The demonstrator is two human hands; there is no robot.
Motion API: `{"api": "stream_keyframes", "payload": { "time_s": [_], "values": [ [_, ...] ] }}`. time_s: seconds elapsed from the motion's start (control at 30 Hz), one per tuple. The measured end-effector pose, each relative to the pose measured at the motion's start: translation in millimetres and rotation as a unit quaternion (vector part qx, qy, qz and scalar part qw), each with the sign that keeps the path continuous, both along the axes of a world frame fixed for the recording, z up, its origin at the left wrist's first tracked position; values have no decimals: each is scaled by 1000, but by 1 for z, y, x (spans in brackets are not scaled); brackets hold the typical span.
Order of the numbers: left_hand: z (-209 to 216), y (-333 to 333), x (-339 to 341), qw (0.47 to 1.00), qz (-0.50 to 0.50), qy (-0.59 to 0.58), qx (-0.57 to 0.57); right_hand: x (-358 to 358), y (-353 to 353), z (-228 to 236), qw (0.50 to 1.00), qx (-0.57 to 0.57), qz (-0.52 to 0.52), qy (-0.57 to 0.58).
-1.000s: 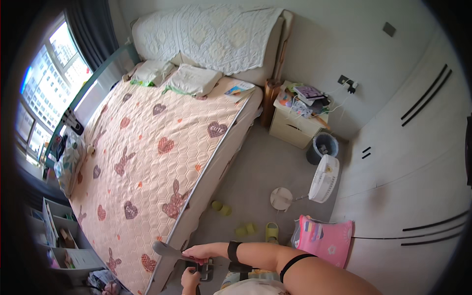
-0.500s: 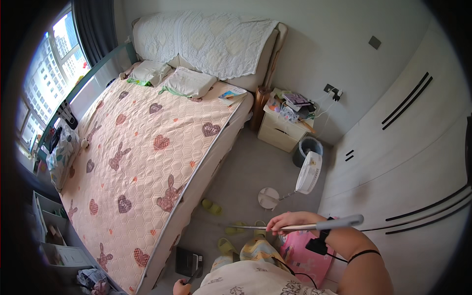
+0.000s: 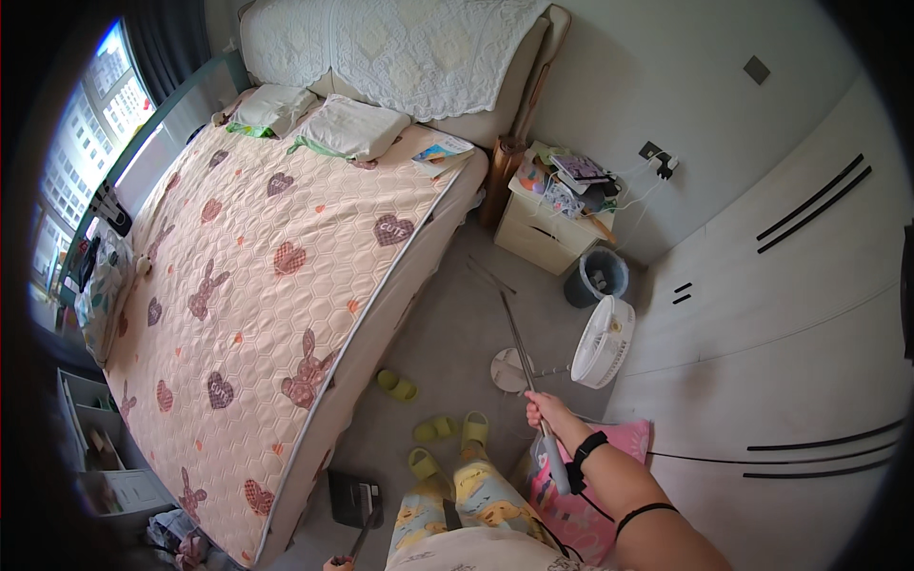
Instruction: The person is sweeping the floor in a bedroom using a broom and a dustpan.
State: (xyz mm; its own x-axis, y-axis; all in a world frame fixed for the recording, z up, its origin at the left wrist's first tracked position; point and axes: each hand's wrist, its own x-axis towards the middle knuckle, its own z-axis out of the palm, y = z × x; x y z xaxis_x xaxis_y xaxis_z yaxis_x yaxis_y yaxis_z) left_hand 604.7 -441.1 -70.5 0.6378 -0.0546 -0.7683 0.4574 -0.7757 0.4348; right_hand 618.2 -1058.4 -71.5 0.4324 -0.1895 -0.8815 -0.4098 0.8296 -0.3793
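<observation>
My right hand (image 3: 546, 407) is closed round the metal shaft of a long-handled broom (image 3: 517, 338). The broom's grey grip lies back along my wrist, and its thin, blurred head reaches the floor between the bed and the nightstand. At the lower edge, my left hand (image 3: 338, 563), partly cut off, grips the handle of a black dustpan (image 3: 352, 497). That dustpan rests on the floor beside the bed. Dark bands circle my right wrist and forearm.
A bed (image 3: 257, 314) with a pink quilted cover fills the left. A white fan (image 3: 606, 343), a grey bin (image 3: 598, 278) and a cluttered nightstand (image 3: 538, 233) stand to the right. Loose green slippers (image 3: 396, 385) lie on the floor. Pale wardrobe doors (image 3: 762, 333) line the right side.
My right hand has swung the broom from lying crosswise to pointing forward, its head now out on the floor. The dustpan in my left hand has shifted slightly left in view.
</observation>
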Motion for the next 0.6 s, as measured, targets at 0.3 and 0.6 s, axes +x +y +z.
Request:
{"api": "stream_keyframes", "payload": {
  "time_s": [0.3, 0.6],
  "values": [
    [42, -59, -9, 985, 146, 69, 53, 154, -69, -105, 994, -103, -30, 6],
    [42, -52, -17, 987, 137, 58, 54, 110, -33, -158, 887, -337, 263, 174]
  ]
}}
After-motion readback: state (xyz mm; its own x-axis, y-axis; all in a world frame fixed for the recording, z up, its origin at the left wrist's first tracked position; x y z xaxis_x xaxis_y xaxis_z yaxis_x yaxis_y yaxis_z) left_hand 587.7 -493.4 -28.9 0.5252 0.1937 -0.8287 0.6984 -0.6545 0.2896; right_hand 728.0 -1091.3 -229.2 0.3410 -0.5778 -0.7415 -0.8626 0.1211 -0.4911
